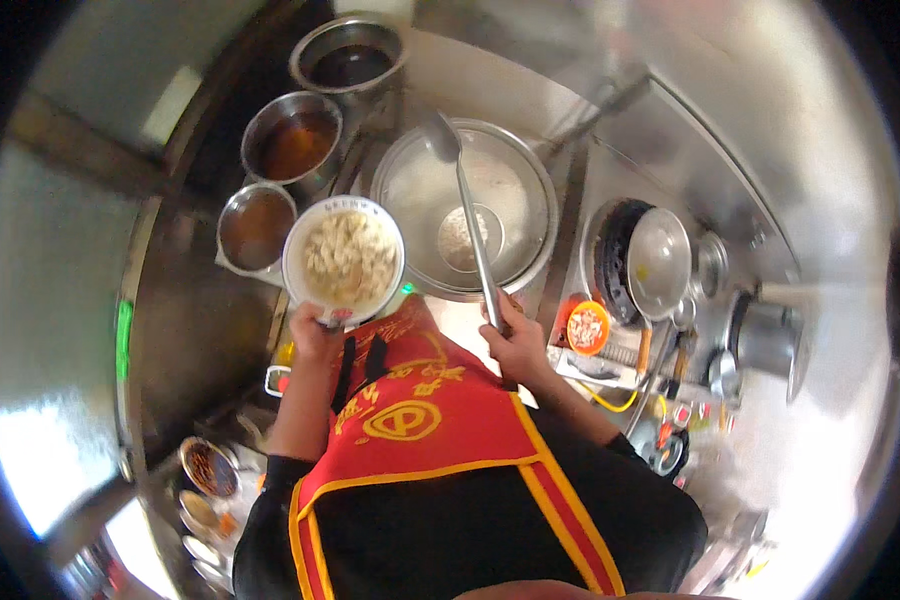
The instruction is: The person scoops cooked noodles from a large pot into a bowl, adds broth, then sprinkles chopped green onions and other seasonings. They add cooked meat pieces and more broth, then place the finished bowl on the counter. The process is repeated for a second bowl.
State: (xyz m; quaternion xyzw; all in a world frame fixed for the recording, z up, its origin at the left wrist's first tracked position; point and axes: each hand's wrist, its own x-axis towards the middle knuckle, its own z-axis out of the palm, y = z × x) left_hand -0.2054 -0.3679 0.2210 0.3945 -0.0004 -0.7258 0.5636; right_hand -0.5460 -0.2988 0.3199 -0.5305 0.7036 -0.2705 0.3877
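Observation:
At the left, my left hand (317, 335) is closed on the near rim of a white bowl (395, 255), which holds pale pieces of food in liquid. Something small and dark shows between the hand and the bowl; its kind is unclear. To the right of the bowl, my right hand (515, 345) wraps round the long handle of a metal ladle (475, 235). The ladle's head points away from me, above a wide metal pot (545, 215) of cloudy liquid. Pale bits show in a round spot within the pot.
Three metal pots of brown or dark liquid, the nearest (255, 228) beside the bowl, line the left. At the right stand a wok (660, 260) with a wooden handle, an orange bowl (587, 328) of pale and reddish pieces, and a tall metal pot (770, 338).

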